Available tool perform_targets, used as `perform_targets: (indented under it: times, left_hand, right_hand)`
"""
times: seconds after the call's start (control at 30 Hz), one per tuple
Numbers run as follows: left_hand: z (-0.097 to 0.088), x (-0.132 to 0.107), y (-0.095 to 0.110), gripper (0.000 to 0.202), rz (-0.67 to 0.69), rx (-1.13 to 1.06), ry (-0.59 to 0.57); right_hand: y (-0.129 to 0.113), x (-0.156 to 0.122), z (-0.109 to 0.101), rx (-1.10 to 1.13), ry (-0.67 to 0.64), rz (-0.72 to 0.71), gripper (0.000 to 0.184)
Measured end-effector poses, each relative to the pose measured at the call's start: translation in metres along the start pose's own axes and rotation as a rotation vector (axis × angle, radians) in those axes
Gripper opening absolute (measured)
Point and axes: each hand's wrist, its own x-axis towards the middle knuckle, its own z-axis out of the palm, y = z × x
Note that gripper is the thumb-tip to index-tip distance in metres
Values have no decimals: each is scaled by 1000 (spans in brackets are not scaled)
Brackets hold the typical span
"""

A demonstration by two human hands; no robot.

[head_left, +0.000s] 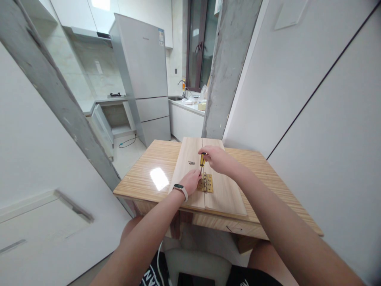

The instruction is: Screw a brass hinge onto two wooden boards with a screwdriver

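Note:
My right hand is closed around the black-and-yellow handle of a screwdriver, which points down at a brass hinge. The hinge lies open across the seam between two pale wooden boards, the left board and the right board. Beside the screwdriver's tip, my left hand has its fingers pressed together over the hinge's left leaf, covering part of it. What they pinch is hidden. A small pile of screws rests on the left board, above my left hand.
The boards lie on a wood-grain table with a drawer handle at its front. A grey fridge and a sink counter stand beyond. White walls rise on both sides. A cable lies on the kitchen floor.

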Motion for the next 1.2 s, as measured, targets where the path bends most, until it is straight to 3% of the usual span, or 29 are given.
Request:
perform_targets:
  times: [0.2, 0.43, 0.57, 0.8, 1.03, 1.2]
  left_hand:
    - [-2, -1, 3, 14, -1, 29, -2]
    - [-2, -1, 2, 17, 20, 18, -3]
    - [-3, -1, 2, 18, 16, 15, -3]
    - [-4, -2, 5, 18, -15, 21, -19]
    - [-5, -2, 5, 14, -7, 5, -21]
    - [-6, -2, 6, 13, -2, 2, -14]
  right_hand:
    - [5, 3, 2, -78, 22, 65, 12]
    - [9, 5, 5, -175, 77, 128, 33]
    - [11, 2, 5, -74, 114, 81, 13]
    - [15, 2, 1, -3, 27, 55, 23]
    - [15, 5, 0, -133, 19, 88, 10]
    - [13, 5, -1, -228, 35, 145, 29]
